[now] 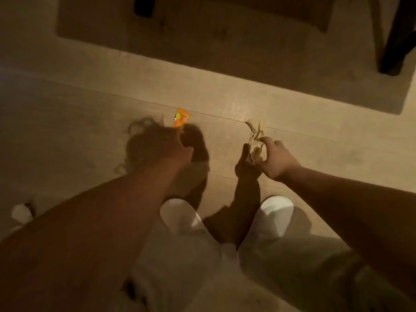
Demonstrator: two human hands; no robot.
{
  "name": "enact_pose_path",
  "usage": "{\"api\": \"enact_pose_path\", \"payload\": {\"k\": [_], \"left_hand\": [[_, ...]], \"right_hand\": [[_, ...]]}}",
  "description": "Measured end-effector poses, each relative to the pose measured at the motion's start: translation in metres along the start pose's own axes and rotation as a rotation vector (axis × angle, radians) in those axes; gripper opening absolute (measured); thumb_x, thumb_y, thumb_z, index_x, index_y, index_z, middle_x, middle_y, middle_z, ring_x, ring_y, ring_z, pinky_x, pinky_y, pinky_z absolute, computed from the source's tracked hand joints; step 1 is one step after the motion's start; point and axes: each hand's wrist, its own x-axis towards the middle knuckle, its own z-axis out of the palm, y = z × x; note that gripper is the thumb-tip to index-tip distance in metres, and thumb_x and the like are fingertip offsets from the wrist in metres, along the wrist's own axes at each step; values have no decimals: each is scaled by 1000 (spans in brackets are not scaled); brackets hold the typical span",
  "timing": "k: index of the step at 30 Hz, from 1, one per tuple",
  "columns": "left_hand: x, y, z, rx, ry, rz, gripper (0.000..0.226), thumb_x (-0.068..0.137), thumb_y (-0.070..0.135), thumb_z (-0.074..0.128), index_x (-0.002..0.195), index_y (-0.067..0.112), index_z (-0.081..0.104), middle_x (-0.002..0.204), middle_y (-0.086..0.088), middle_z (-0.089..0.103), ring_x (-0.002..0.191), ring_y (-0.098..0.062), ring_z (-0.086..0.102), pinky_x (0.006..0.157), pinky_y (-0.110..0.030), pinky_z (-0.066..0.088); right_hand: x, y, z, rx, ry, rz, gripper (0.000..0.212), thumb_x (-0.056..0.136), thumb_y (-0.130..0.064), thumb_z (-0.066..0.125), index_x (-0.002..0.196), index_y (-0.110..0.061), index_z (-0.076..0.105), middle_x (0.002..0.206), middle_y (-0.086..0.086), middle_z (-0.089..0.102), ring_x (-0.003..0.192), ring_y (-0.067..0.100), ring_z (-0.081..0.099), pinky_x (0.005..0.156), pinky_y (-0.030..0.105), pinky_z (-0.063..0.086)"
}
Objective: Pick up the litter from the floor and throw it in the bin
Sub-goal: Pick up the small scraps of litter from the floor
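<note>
Head view: left hand (171,152) pinches orange wrapper (181,119); right hand (275,159) grips clear wrapper (255,136).

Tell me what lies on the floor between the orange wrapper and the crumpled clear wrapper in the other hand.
Nothing: in the head view, only bare wood-look floor and hand shadows separate the orange wrapper from the crumpled clear wrapper.

Dim warm light, hard dark shadows on floor (67,122), motion blur, edges bowed.
</note>
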Motion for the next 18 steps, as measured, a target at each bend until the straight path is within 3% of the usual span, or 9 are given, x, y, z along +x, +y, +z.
{"api": "enact_pose_path", "payload": {"k": [2,5,7,9,11,13,16,18], "left_hand": [[26,4,10,68,64,-42,67,67,78,37,127,49,50,122,-5,60,105,-37,61,85,-54,48],[53,20,19,-87,3,-84,68,90,62,43,152,42,21,158,-9,34,143,-38,32,108,-54,33],[65,36,23,-155,14,-65,71,98,47,50,157,37,12,164,-10,20,150,-34,18,113,-48,27],[81,39,36,-190,82,-54,67,98,44,51,156,40,17,165,-12,15,150,-36,14,115,-51,23],[99,34,53,-227,146,-49,58,96,35,54,150,39,32,160,-15,25,145,-38,23,113,-49,26],[106,34,61,-273,217,-40,50,93,19,56,140,32,45,145,-17,42,133,-37,39,103,-43,37],[102,36,65,-296,157,-51,44,93,10,56,134,21,45,130,-15,52,123,-35,50,86,-38,42],[99,36,70,-395,82,-94,45,91,8,58,133,16,42,130,-16,55,120,-35,56,89,-41,47]], "right_hand": [[28,11,14,1,39,36,83,87,-27,68,152,-29,18,156,15,23,123,42,54,98,47,50],[63,27,38,-19,108,5,91,80,-22,77,145,-42,17,158,8,14,122,43,52,93,50,54],[79,37,46,-68,180,-16,91,79,-20,77,147,-38,20,158,8,13,126,42,48,95,49,53],[86,45,50,-93,246,-76,77,79,-13,76,143,-28,34,153,11,19,124,38,49,98,45,52],[90,49,50,-75,279,-133,59,82,-8,71,134,-20,44,145,11,25,116,33,53,97,41,53],[92,47,46,-45,294,-135,39,86,-1,62,122,-13,52,137,10,30,102,29,56,86,37,58],[96,39,37,-22,233,-42,31,87,6,55,113,-8,56,123,11,40,81,25,55,57,26,53],[100,34,34,0,184,16,29,82,10,57,103,-11,57,117,10,43,70,18,50,49,20,44]]}}
